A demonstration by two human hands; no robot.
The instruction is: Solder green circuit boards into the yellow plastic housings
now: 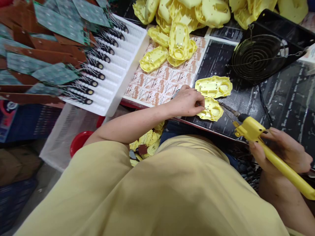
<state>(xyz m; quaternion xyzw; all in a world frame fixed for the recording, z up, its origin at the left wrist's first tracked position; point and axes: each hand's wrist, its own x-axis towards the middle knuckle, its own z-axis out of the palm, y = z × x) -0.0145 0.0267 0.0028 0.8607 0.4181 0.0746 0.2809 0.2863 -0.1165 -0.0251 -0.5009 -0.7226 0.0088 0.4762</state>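
Observation:
My right hand [285, 149] is wrapped round a yellow soldering gun [253, 127], whose dark tip points left at the nearer yellow plastic shell [211, 110]. From this view I cannot tell whether the tip touches it. Over the left end of that shell, my left hand [187, 101] has its fingers pinched together; whatever they hold is too small or hidden to name. A second yellow shell [214, 87] lies just behind, inner side up, with a round speaker grille and a rectangular compartment.
A black fan [261, 59] with a wire guard stands at the back right. More yellow shells [179, 39] are piled at the back. On the left, a white foam tray [128, 62] bears green and brown circuit boards [59, 23] with wired round parts. A red container [80, 141] is below.

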